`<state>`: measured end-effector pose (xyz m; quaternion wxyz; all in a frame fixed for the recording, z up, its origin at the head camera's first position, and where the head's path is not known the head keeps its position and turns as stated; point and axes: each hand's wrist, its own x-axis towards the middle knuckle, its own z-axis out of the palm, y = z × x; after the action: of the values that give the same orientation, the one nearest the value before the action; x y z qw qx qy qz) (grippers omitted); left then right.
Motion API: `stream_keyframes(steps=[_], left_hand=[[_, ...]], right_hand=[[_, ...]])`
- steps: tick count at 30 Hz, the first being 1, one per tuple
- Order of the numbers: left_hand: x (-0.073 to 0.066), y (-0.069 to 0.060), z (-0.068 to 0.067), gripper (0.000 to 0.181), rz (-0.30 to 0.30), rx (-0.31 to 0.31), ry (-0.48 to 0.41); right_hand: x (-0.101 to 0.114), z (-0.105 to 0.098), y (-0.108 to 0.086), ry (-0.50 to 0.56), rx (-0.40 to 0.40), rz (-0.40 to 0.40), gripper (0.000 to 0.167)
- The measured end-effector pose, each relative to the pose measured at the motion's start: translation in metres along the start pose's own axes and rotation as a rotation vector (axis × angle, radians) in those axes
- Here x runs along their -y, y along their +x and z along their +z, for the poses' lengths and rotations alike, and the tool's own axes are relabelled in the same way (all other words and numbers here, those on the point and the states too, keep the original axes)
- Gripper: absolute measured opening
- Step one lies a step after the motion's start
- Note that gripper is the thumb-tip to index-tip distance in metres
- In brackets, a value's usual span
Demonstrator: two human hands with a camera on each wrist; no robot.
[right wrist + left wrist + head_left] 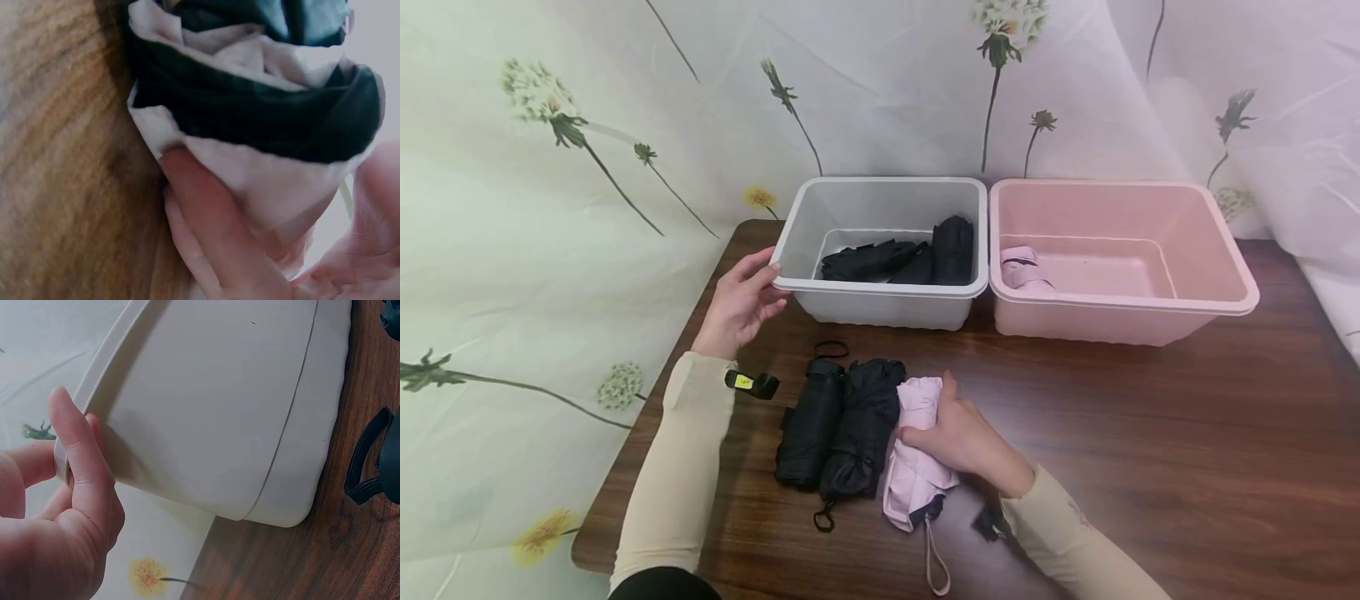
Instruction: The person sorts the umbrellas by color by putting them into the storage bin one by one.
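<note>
My left hand [741,300] pinches the left rim of the light grey bin [880,304], thumb on one side and fingers on the other, as the left wrist view also shows. Around a folded pink umbrella [917,483] on the table, my right hand [962,429] has its thumb and fingers curled. The right wrist view shows the pink umbrella's cloth [269,187] with dark lining between thumb and fingers. Left of it lie two folded black umbrellas [865,425] [812,425], side by side, each with a wrist loop.
Several black folded umbrellas [953,250] lie inside the grey bin. Beside it stands a pink bin [1120,321] with a pink folded umbrella [1022,268] in its left corner. Both bins are on a dark wooden table [1150,417] in front of a flower-printed cloth [887,83].
</note>
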<state>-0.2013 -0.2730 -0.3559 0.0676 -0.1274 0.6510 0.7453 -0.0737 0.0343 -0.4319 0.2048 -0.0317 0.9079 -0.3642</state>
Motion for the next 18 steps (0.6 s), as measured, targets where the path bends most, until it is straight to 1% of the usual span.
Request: stream_keyframes(steps=[7,11,13,18], left_hand=[[0.0,0.0,0.0,0.051,-0.004,0.005,-0.012],[0.0,0.0,-0.001,0.052,-0.008,0.005,-0.011],[0.0,0.0,-0.001,0.052,-0.007,0.004,-0.015],[0.0,0.0,0.0,0.051,-0.004,0.006,-0.019]], right_hand=[[-0.004,-0.001,0.0,0.028,-0.009,-0.011,0.116],[-0.007,-0.003,-0.001,0.067,0.002,-0.022,0.113],[-0.009,-0.005,-0.002,0.103,0.009,-0.027,0.107],[-0.014,-0.008,-0.003,0.211,0.019,-0.044,0.085]])
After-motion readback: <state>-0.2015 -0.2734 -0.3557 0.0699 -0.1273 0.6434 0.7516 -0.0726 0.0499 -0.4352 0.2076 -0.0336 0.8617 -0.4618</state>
